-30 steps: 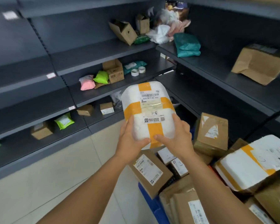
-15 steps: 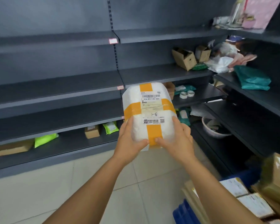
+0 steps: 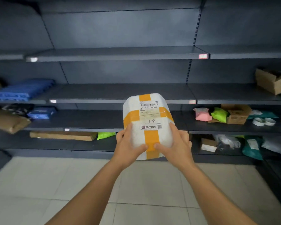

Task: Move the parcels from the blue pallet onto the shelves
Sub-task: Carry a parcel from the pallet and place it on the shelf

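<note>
Now both hands, left hand (image 3: 130,146) and right hand (image 3: 177,144), clamp the white orange-taped foam parcel (image 3: 147,120); slide it level onto the bare dark metal shelf (image 3: 104,93) ahead.

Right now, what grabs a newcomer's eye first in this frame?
The white parcel, crossed with orange tape and hand-marked "1-8", sits dead centre, gripped at its lower end by the left hand and right hand. Behind it run dark shelves, mostly bare in the middle. Colour pops at the right on a lower shelf: a pink bag beside a lime-green bag.
</note>
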